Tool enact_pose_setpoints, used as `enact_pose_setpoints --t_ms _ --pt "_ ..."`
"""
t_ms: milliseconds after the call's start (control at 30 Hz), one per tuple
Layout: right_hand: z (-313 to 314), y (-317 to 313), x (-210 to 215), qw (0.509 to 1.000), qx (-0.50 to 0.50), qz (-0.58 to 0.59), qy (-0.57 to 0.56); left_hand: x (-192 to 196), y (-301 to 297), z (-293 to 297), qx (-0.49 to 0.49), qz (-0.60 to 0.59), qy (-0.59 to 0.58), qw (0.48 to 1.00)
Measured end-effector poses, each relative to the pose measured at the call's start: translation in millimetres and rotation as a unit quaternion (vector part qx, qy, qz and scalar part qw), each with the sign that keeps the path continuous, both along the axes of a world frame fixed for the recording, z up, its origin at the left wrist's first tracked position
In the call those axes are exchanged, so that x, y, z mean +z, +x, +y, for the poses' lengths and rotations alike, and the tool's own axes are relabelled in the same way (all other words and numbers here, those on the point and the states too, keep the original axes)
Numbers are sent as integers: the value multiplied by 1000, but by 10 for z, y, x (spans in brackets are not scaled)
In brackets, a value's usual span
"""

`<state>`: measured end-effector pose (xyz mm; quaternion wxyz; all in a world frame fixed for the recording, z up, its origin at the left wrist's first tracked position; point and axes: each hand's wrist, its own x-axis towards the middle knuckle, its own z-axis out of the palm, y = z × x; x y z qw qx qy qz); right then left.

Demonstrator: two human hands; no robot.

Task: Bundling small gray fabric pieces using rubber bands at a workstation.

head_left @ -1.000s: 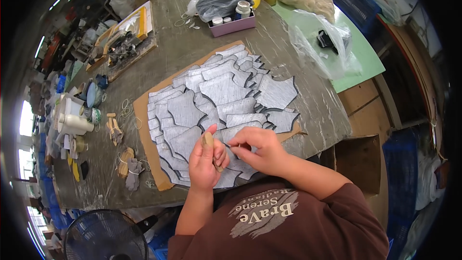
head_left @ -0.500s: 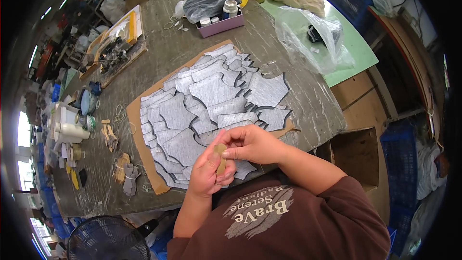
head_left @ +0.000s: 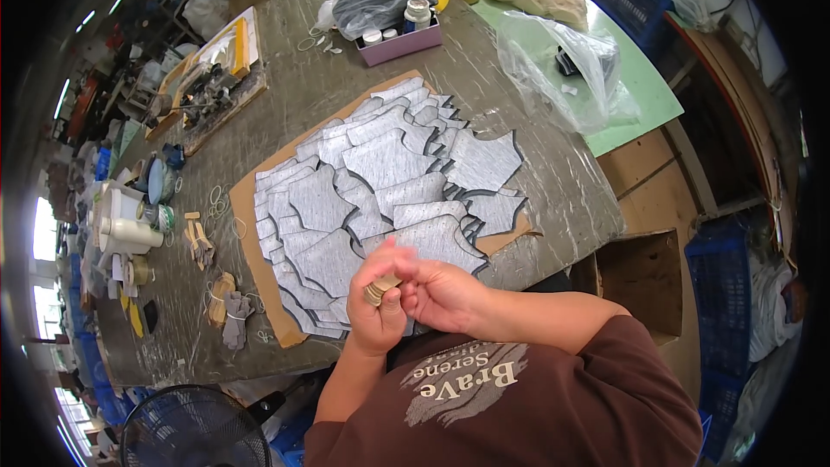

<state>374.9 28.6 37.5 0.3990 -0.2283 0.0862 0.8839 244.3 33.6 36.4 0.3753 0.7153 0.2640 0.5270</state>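
Observation:
My left hand (head_left: 373, 316) is closed round a small stack of thin tan pieces (head_left: 380, 289), its thumb along the near side. Close against it, my right hand (head_left: 445, 296) has its fingers curled in at the stack's right end; what they pinch, if anything, is hidden. Some fingertips above the stack are smeared by motion. Under and beyond both hands lie many overlapping grey cut pieces (head_left: 389, 158) with dark edges and curved outlines, spread over a sheet of brown cardboard (head_left: 249, 238) on the worktable.
Small bundles of tan pieces (head_left: 222, 290) and grey pieces (head_left: 236, 322) lie left of the cardboard. Farther off stand a purple box (head_left: 399, 46) with jars and a clear plastic bag (head_left: 566, 78). A black fan (head_left: 194, 432) is at the lower left, an open carton (head_left: 640, 281) at the right.
The tan stack has been tilted in my left hand so its layered edges show. My right hand has moved slightly down and right, turning inward, uncovering more of a grey piece.

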Motion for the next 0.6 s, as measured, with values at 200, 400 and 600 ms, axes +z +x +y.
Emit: enact_pose_setpoints --t_ms 200,400,600 --pt "-79 102 -1 875 1 -377 305 98 -54 -26 75 -145 -150 975" --pt "-4 267 237 693 16 -517 503 29 16 -137 23 43 -282 958" --pt "11 319 306 573 19 -629 525 -25 42 -105 39 139 -163 976"
